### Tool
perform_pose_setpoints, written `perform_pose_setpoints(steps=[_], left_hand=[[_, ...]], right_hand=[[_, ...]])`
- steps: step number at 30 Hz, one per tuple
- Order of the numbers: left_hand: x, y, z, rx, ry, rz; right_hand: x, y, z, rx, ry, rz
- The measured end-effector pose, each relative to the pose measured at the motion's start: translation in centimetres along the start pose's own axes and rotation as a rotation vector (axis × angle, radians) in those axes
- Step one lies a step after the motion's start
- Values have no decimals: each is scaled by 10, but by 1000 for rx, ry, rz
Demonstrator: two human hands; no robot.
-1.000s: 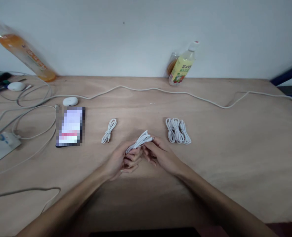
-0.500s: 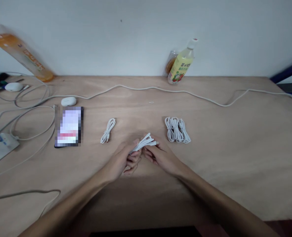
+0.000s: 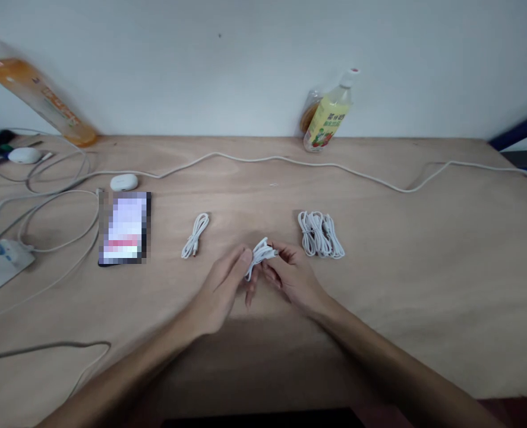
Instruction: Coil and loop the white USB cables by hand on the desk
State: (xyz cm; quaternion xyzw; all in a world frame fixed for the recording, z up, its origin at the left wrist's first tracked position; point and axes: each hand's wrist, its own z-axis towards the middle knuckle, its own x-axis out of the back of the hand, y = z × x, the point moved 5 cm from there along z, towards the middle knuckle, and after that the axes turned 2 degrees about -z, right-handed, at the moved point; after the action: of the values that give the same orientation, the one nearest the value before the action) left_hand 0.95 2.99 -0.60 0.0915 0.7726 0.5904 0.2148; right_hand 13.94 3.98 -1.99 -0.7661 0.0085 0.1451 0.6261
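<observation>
Between my hands, above the middle of the wooden table (image 3: 406, 249), is a bundled white cable (image 3: 261, 254). My left hand (image 3: 227, 279) pinches it from the left, thumb on top. From the right, my right hand (image 3: 293, 273) grips the same bundle near its connector end, fingers curled beneath. One coiled white cable (image 3: 195, 235) lies on the table to the left of my hands. Several coiled white cables (image 3: 320, 234) lie side by side to the right, just beyond my right hand.
A phone (image 3: 124, 229) and a white earbud case (image 3: 124, 182) lie at left, among loose cords. A long white cord (image 3: 245, 160) crosses the back. An orange bottle (image 3: 44, 101) and a yellow bottle (image 3: 328, 116) stand by the wall.
The held cable bundle has turned slightly, and its connector end has shifted a little left. My left hand's fingers have straightened somewhat beneath the bundle. The cables on the table have not moved.
</observation>
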Motion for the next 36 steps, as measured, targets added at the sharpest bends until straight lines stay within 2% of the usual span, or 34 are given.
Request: perform_pose_setpoints(steps=[2,5,14,22,28,31,36], left_hand=[[0,3,-4,-92,3,190],[-2,1,-8,-118,6,339],[-2,0,-5,-209,21,314],[-2,-4,-4,-128,58,202],[3,-12,-4,-133,105,234],[2,-9,-4,-167,111,261],[-6,2,-3,-241,57,294]], right_hand=[[2,1,0,-5,19,-4],[6,1,1,-6,55,2],[6,-1,1,-13,35,-84],[3,-4,-2,-5,75,-135],[2,-2,-4,-51,86,-133],[1,-1,-4,-62,77,-108],[-4,-2,-4,-76,23,-94]])
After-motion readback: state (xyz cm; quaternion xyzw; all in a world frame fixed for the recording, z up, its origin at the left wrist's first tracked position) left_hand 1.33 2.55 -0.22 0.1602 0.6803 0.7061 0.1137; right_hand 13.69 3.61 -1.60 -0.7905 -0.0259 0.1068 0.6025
